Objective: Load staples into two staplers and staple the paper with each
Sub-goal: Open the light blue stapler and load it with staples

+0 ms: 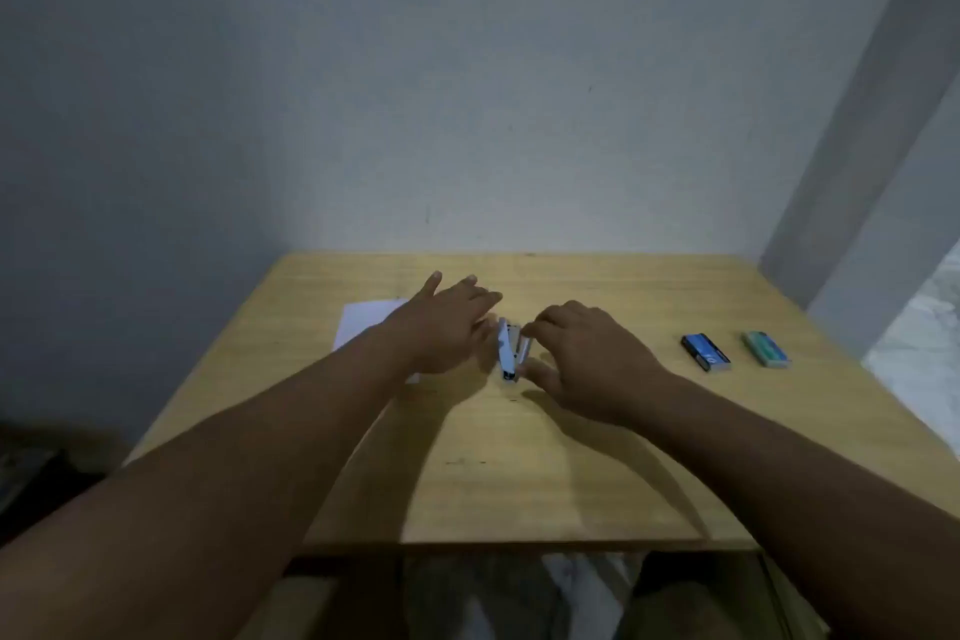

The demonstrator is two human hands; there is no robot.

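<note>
A small pale stapler point(508, 351) lies on the wooden table point(519, 473), its top swung apart from its base in a narrow V. My right hand point(587, 359) pinches its right arm between thumb and fingertips. Just to the stapler's left, my left hand point(447, 322) hovers with fingers spread and holds nothing; its fingertips are close to the stapler. A white sheet of paper point(363, 325) lies under my left forearm, partly hidden. Two staple boxes sit at the right: a dark blue one point(705, 352) and a teal one point(767, 349). I see no second stapler.
The table stands against a grey wall point(467, 94), with a pillar point(857, 172) at the right corner. The table's near edge point(519, 546) is just above my lap. Bare wood lies between the stapler and the boxes.
</note>
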